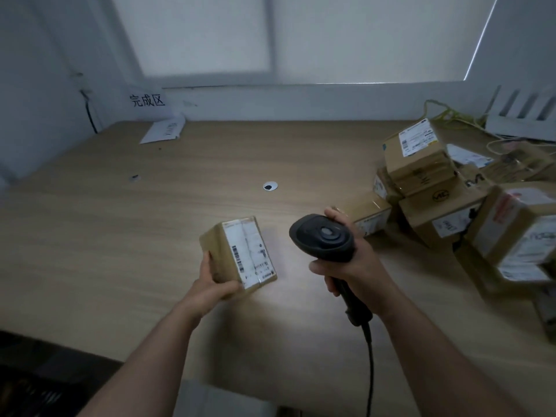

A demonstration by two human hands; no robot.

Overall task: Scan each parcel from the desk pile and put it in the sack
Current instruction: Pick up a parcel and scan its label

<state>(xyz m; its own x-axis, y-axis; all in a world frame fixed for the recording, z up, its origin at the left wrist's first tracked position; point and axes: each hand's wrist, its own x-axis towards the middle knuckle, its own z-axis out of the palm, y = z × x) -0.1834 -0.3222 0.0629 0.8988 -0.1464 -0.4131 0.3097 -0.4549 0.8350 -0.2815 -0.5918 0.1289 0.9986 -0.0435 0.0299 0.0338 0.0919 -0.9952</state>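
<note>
My left hand [214, 284] grips a small brown cardboard parcel [228, 248] from below, above the desk's middle. Its white shipping label with a barcode faces up towards me. My right hand [358, 260] holds a black handheld scanner [323, 237] by its handle, just right of the parcel, with the scanner head pointing left towards the label. The scanner's black cable [369, 365] hangs down towards me. A pile of brown parcels [445, 188] lies on the right side of the desk. No sack is in view.
The wooden desk [150, 221] stands against a white wall under a window. A paper sign with printed characters [147, 100] and a white envelope [164, 130] sit at the far left. A round cable hole [270, 186] is mid-desk. Yellow cords [451, 114] lie behind the pile.
</note>
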